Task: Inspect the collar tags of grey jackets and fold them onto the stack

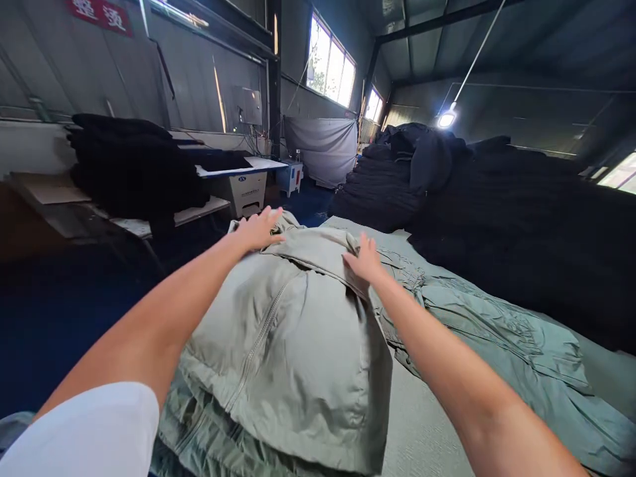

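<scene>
A grey-green zipped jacket (318,338) lies spread in front of me, on top of darker green garments (199,424). At its far left, by the collar end, my left hand (259,230) rests on the cloth with its fingers spread. My right hand (366,260) touches the far right part of the jacket, fingers apart and partly raised. The folded upper part of the jacket (318,248) runs between both hands. The zip slants down the front toward the lower left.
More green garments (497,331) lie on the pale table covering (422,424) to the right. Tall stacks of dark clothing (521,218) stand behind them. At the left, a dark pile (134,165) sits on a low table (213,207). A lit lamp (446,119) hangs at the back.
</scene>
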`<action>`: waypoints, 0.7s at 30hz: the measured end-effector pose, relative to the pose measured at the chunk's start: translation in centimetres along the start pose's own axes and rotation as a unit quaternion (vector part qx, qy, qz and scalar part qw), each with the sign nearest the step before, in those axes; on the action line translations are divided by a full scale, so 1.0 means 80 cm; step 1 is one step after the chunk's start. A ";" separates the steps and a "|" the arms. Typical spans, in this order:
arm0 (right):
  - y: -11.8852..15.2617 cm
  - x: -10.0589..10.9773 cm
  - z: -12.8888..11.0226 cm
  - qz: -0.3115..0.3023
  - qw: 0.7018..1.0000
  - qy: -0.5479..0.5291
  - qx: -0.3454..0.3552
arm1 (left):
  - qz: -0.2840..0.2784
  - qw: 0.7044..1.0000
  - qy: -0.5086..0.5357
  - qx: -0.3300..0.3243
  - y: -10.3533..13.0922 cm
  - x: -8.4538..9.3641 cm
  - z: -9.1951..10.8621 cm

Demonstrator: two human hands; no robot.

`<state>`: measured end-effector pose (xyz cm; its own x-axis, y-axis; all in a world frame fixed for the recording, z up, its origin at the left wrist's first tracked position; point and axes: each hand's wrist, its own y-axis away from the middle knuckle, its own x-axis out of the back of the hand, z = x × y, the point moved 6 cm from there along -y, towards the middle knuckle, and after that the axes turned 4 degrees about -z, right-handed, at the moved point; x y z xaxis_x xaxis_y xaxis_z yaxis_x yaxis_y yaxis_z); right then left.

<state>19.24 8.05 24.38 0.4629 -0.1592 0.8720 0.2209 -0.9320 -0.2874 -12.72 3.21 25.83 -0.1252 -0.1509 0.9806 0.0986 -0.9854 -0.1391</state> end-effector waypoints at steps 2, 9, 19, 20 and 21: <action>0.013 -0.043 -0.003 -0.062 0.995 0.069 -0.029 | -0.036 0.999 -0.018 -0.025 -0.016 -0.057 0.008; 0.028 -0.138 0.035 -0.183 0.976 0.068 -0.101 | -0.032 0.999 0.025 -0.004 -0.034 -0.203 0.025; 0.033 -0.178 0.059 -0.154 0.983 -0.012 -0.096 | 0.042 0.999 0.008 0.000 -0.022 -0.220 0.030; 0.034 -0.177 0.062 -0.158 0.982 -0.036 -0.094 | 0.027 1.000 0.004 0.002 -0.021 -0.216 0.033; 0.036 -0.175 0.067 -0.165 0.980 -0.065 -0.086 | 0.006 1.000 0.001 0.007 -0.020 -0.210 0.036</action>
<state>18.00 9.34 9.21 0.4988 0.1931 0.8449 0.2340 -0.9687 0.0833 -7.92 7.52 9.98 -0.1264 -0.1629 0.9785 0.1135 -0.9823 -0.1488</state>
